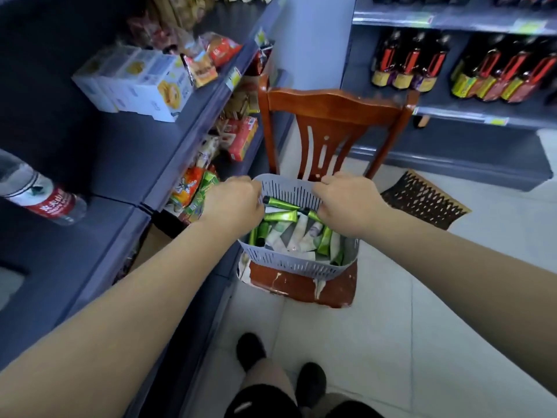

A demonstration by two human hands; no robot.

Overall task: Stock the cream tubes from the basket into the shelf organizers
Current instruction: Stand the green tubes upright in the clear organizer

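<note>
1. The grey slotted basket [289,263] sat on the seat of a red-brown wooden chair [331,116], and the cream tubes [280,217], green ones and white ones, lay jumbled inside it
2. Both hands were at the basket's far rim. The left hand [233,200] had its fingers curled over the rim's left end; the right hand [346,197] had its fingers curled over the rim's right end. The fingertips were hidden behind the knuckles, so I could not tell how deep either grip went
3. The step in hand looked like taking hold of the basket to lift or shift it; no tube had been picked out yet
4. To do it well, I judged both grips should be equal and the basket kept level, since the loose pile could slide toward the low side. The thin slotted wall would likely flex, so a lift from two opposite points suited it better than a pull on one edge
5. The seat was worn, with pale chipped patches along its front edge, and the basket covered most of it
6. The chair stood on pale floor tiles in a shop aisle. Dark blue shelving [193,116] on the left carried white cartons [141,82] and snack packets; shelves ahead on the right held dark bottles [410,61]. A patterned mat [422,200] lay beside the chair. No shelf organizers could be made out
</note>
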